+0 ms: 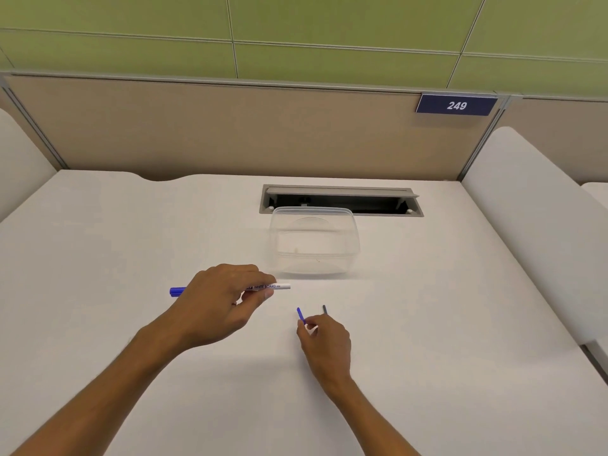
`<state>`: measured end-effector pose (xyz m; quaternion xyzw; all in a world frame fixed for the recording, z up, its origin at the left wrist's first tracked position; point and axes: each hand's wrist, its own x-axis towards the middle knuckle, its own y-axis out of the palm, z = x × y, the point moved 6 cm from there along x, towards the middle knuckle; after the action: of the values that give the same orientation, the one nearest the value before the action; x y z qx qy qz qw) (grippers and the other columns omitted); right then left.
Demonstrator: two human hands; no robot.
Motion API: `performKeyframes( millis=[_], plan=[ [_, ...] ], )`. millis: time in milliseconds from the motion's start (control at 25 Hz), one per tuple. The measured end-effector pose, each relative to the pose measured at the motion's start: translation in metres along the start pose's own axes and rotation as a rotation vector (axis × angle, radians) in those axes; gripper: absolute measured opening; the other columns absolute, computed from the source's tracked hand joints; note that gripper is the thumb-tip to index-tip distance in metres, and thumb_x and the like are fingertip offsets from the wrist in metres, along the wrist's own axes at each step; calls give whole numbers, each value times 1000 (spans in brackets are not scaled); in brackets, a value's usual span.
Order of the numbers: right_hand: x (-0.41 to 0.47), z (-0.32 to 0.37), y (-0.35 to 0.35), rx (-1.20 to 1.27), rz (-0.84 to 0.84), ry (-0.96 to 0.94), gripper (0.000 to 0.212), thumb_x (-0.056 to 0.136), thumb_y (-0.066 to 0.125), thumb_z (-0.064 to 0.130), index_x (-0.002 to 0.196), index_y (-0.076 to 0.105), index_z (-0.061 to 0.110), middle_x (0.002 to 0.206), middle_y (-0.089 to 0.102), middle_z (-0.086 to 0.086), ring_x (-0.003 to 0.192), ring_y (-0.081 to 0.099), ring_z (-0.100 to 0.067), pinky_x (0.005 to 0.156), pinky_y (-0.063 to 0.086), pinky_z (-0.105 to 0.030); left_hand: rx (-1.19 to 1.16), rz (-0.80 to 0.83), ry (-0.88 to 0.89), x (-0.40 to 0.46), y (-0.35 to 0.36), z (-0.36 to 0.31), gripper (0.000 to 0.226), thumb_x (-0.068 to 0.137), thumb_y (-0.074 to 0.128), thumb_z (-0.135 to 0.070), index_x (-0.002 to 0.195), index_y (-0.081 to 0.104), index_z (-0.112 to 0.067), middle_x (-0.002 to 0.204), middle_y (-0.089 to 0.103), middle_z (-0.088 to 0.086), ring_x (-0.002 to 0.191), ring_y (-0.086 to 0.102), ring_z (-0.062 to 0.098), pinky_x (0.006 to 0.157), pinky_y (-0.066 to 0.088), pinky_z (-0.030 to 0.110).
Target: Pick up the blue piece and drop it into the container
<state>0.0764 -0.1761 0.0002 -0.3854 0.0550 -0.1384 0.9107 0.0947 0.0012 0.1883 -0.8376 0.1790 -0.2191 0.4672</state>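
The left hand [223, 299] has its fingers and thumb curled round a whiteboard marker [278, 286], lying crosswise on or just above the white desk [98, 258]: its blue cap end sticks out at the hand's 9 o'clock, the white printed barrel at 3 o'clock. The right hand [324, 340], at 4 o'clock from the left, pinches a blue pen [300, 315] between thumb and fingertips, its tip pointing toward 11 o'clock. A dark pen [325, 309] shows just beside it at 1 o'clock of the hand; whether the fingers also hold it cannot be told.

At 12 o'clock from the right hand stands a clear plastic box [314, 241], open-topped as far as can be seen, and behind it a cable slot [342, 200] in the desk.

The marker and pens look light, stiff and smooth, likely to roll if set down loose. A mid-barrel grip, as both hands have now, seems the steadiest hold; the thin pens would slip from a loose pinch.
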Motion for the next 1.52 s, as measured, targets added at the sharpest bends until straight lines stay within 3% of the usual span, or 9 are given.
performKeyframes(
  millis=[240, 480, 640, 880, 1000, 1120, 1280, 1400, 1520],
  plan=[
    [-2, -3, 18, -138, 24, -26, 23, 91, 58, 37, 84, 68, 18, 88, 71, 4, 71, 64, -20, 65, 47, -31, -31, 11, 0, -2, 3, 5, 13, 93, 56, -31, 98, 69, -33, 67, 52, -23, 68, 51, 4, 54, 36, 23],
    [-3, -4, 22, -153, -8, -25, 23, 90, 60, 39, 81, 68, 18, 84, 68, 6, 62, 53, -15, 59, 39, -25, -36, 20, 8, -1, 1, 10, 14, 93, 55, -32, 98, 69, -33, 66, 52, -22, 70, 51, 2, 55, 34, 21],
    [-4, -5, 23, -135, -4, -18, 23, 90, 61, 39, 83, 69, 18, 85, 68, 7, 70, 61, -18, 62, 41, -26, -40, 28, 19, -2, -1, 11, 14, 94, 55, -32, 97, 68, -33, 67, 53, -21, 68, 51, 4, 55, 35, 22],
    [-3, -6, 24, -139, 2, -6, 23, 90, 61, 40, 86, 69, 19, 89, 70, 7, 69, 57, -14, 63, 39, -23, -37, 27, 8, -6, -4, 15, 15, 94, 54, -33, 99, 68, -33, 66, 51, -24, 68, 51, 2, 56, 33, 20],
    [-4, 3, 10, -50, -43, -4, 24, 88, 66, 42, 97, 70, 20, 97, 69, 11, 74, 65, -13, 69, 48, -24, -39, 23, 3, -7, -3, 14, 15, 94, 54, -33, 98, 68, -33, 67, 52, -23, 68, 51, 2, 56, 33, 19],
    [-4, 29, -22, 175, -110, -121, 17, 88, 71, 32, 102, 68, 24, 100, 65, 19, 69, 67, -1, 63, 52, -23, -52, 19, -1, -9, -1, 13, 14, 94, 54, -33, 97, 68, -34, 68, 53, -22, 67, 50, 2, 55, 34, 20],
    [-10, 83, -76, 336, -79, -417, 21, 89, 64, 37, 110, 64, 37, 108, 65, 27, 90, 67, 0, 59, 51, -17, -52, 29, -15, -10, 6, 9, 15, 93, 54, -35, 92, 68, -30, 67, 54, -16, 63, 49, 6, 56, 34, 23],
    [-22, 110, -97, 165, -15, -662, 31, 88, 66, 39, 118, 66, 31, 115, 67, 20, 98, 65, 0, 70, 52, -14, -69, 49, -25, -9, 10, 4, 20, 93, 53, -38, 88, 68, -25, 68, 57, -11, 63, 49, 9, 57, 39, 25],
    [-29, 119, -108, -16, -112, -830, 20, 88, 73, 23, 107, 74, 22, 102, 75, 9, 88, 70, -10, 66, 57, -26, -93, 82, -20, -9, 12, -2, 21, 93, 52, -40, 89, 68, -27, 71, 60, -12, 66, 51, 9, 59, 41, 25]
  ],
)
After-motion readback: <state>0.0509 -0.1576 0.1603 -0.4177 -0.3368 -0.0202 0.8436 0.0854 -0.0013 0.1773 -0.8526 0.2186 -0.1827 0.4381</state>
